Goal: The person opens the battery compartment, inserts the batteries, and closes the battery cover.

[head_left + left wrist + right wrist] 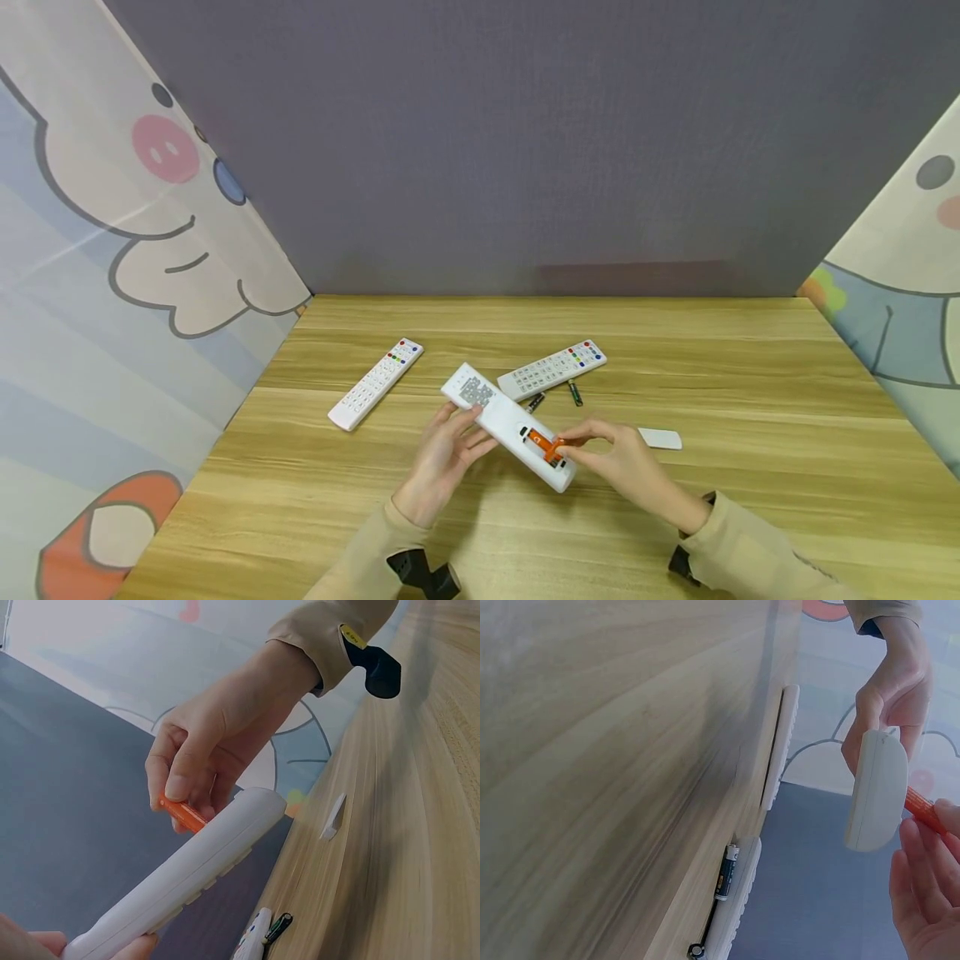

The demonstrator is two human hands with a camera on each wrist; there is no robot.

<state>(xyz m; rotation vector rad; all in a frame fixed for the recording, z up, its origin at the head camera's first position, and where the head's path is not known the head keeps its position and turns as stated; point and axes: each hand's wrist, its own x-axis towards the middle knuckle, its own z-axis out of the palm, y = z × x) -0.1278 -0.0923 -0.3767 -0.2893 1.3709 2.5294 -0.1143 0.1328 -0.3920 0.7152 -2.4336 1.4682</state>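
Observation:
My left hand (442, 454) grips a white remote control (510, 425) above the table, its back turned up and its battery compartment uncovered. One orange battery (537, 438) lies in the compartment. My right hand (618, 462) pinches another orange battery (556, 450) between thumb and fingers, at the compartment's lower end. In the left wrist view this pinched battery (184, 814) stands tilted, one end at the remote's back. The right wrist view shows the remote's end face (877, 791) with the battery (924, 808) meeting its back side.
A white remote (377, 385) lies buttons up at the left. Another remote (552, 371) lies behind the held one, with a dark green battery (575, 392) and a black battery (536, 403) near it. A white battery cover (660, 438) lies beyond my right hand. A grey panel (555, 150) backs the table.

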